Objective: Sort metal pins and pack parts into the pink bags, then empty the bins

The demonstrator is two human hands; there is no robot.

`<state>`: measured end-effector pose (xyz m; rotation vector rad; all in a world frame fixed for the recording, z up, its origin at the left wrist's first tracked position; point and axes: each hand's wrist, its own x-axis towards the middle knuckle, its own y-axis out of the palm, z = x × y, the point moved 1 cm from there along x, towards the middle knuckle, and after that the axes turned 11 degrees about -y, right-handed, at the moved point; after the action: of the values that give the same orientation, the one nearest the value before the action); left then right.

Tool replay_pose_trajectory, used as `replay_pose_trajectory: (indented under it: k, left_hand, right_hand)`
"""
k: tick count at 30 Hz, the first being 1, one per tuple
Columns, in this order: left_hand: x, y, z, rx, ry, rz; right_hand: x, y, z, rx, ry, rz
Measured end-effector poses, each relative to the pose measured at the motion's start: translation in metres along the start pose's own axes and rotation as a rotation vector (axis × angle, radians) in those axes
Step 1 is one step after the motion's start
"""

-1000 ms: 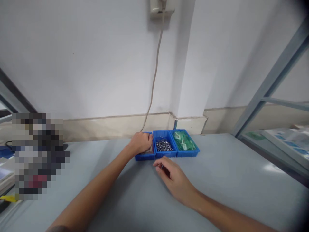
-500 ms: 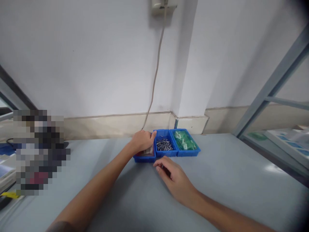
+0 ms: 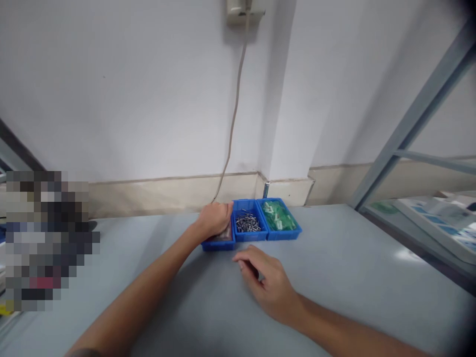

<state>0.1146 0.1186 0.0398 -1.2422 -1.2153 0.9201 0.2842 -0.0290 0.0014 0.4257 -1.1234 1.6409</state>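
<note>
My left hand (image 3: 214, 219) is closed, knuckles up, over the left blue bin (image 3: 219, 245). Its fingertips are hidden, and so is whatever they grip. Beneath it, reddish-brown contents with a clear plastic look partly show. Touching that bin on the right is a middle blue bin (image 3: 251, 237), which contains a heap of small silvery metal pins or rivets (image 3: 248, 223). My right hand (image 3: 266, 280) is just in front of the bins, fingers curled and thumb close to the index finger. I cannot make out anything in its grasp.
A third blue bin (image 3: 284, 235) with green bagged pieces (image 3: 277, 215) stands at the right of the row. Behind the grey table (image 3: 320, 267), a cable (image 3: 235, 104) hangs down the wall. A metal frame (image 3: 405, 131) rises at right; a blurred-out area covers the left.
My left thumb has drawn in from the rim between the left and middle bins. My right hand has moved slightly back from the bins. The whole view has shifted a little.
</note>
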Motion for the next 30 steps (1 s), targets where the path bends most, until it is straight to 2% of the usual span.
replay_pose_trajectory:
  k: [5,9,14,17,19,20,23,26,28,30]
  left_hand:
    - [-0.001,-0.008,-0.002,0.011,0.001,-0.084]
    - [-0.005,-0.024,-0.005,-0.011,0.018,-0.160]
    - [-0.015,-0.069,-0.005,-0.061,0.063,-0.271]
    - [-0.032,-0.099,-0.003,-0.151,0.101,-0.398]
    - [-0.051,-0.111,-0.002,-0.262,0.133,-0.381]
    - [-0.063,-0.112,-0.001,-0.327,0.152,-0.327]
    - [-0.104,-0.100,0.002,-0.434,0.166,-0.117]
    - [-0.137,-0.073,0.010,-0.352,0.156,0.088]
    - [-0.148,-0.055,0.015,-0.287,0.137,0.182]
    - [-0.150,-0.041,0.019,-0.260,0.072,0.209]
  right_hand:
    - [-0.004,0.002,0.003,-0.019,-0.117,0.008]
    - [-0.005,0.000,0.003,-0.064,-0.165,0.013]
    - [-0.004,-0.003,0.011,-0.107,-0.286,0.008]
    - [-0.004,-0.004,0.014,-0.086,-0.268,-0.030]
    - [-0.003,-0.004,0.013,-0.039,-0.202,-0.085]
    - [-0.003,-0.004,0.013,-0.014,-0.162,-0.122]
    - [-0.003,-0.003,0.012,0.047,-0.066,-0.250]
    - [-0.003,-0.002,0.014,0.074,-0.058,-0.317]
    - [-0.001,-0.001,0.016,0.070,-0.074,-0.311]
    - [0.002,-0.001,0.016,0.066,-0.081,-0.290]
